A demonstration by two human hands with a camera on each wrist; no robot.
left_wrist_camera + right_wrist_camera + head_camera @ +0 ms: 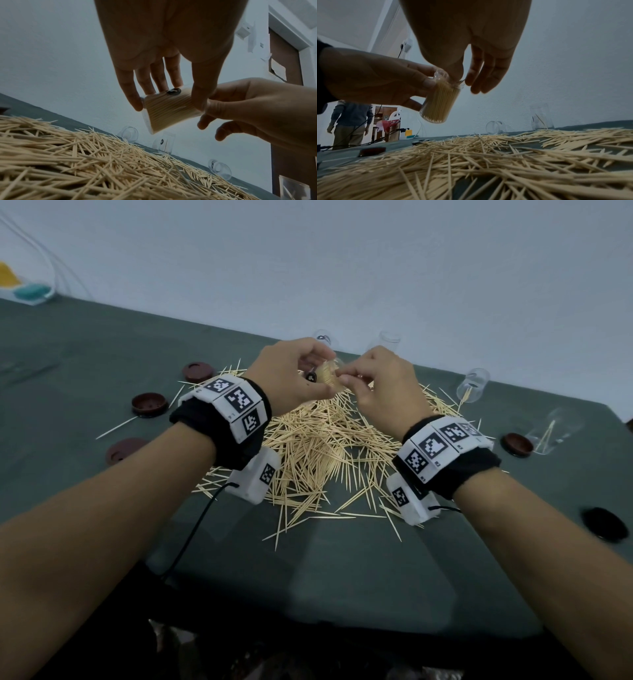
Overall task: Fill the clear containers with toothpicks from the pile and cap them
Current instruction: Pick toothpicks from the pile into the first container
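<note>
1. Fingers of both hands meet above the toothpick pile (329, 446) in the head view: the left hand (291, 378) curls round a clear container (329, 378) packed with toothpicks, and the right hand (383, 388) pinches at its mouth. Brown caps (149, 404) lie on the green table (102, 354) to the left, and empty clear containers (472, 385) lie along the far edge.
2. Left wrist view: the thumb (204, 86) and fingers (130, 89) of the left hand clamp the filled container (169, 109), tilted, held above the pile (85, 162). The right hand's (257, 108) thumb and forefinger press at its open end.
3. Right wrist view: the right fingers (481, 75) hang loosely bent at the container's rim (447, 79); whether they pinch a toothpick I cannot tell. The left hand (373, 79) grips the container's side. A person (351, 121) stands in the background.
</note>
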